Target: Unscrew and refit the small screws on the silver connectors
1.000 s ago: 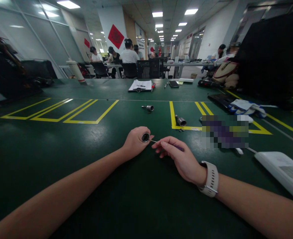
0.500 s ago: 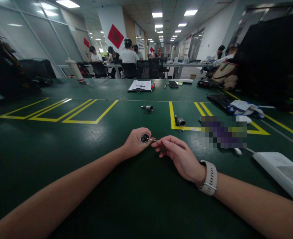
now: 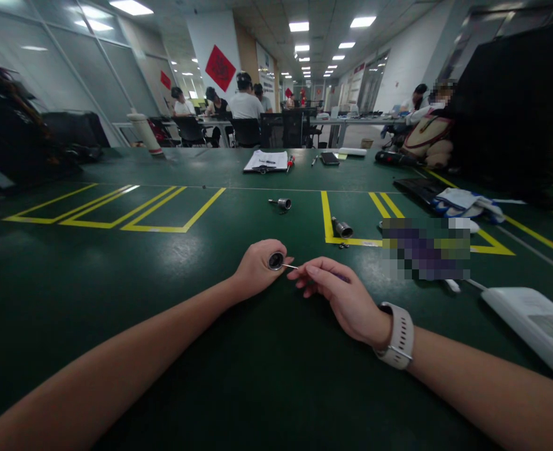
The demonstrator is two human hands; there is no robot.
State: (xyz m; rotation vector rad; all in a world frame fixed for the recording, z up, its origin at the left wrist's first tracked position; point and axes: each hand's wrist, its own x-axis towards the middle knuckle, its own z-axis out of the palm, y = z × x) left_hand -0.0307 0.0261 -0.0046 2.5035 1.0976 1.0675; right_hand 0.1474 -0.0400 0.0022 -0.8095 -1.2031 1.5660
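Note:
My left hand (image 3: pixel 258 269) is wrapped round a round metal cup-like part (image 3: pixel 275 260), its open end facing me. The rest of that part is hidden by my fingers. In my right hand (image 3: pixel 335 285) is a thin screwdriver (image 3: pixel 291 267), pinched between thumb and fingers. Its slim shaft points left, with the tip at the mouth of the cup-like part; a bit of dark purple handle shows behind my fingers. Beyond my hands lie a metal cup-shaped piece with a stem (image 3: pixel 283 203) and a second metal cup-shaped piece (image 3: pixel 343 229), with small dark bits (image 3: pixel 344 246) near it.
The green table (image 3: pixel 201 376) carries yellow tape outlines (image 3: pixel 154 229). To the right are a blurred-out purple item (image 3: pixel 417 250), a white power strip (image 3: pixel 532 322) and a glove (image 3: pixel 466 203). A clipboard (image 3: pixel 267 160) and a phone (image 3: pixel 329 158) lie farther back. People sit beyond.
The screwdriver's tip reached farther into the metal part half a second ago and now shows at its rim. My hands have barely moved; the camera view shifted slightly.

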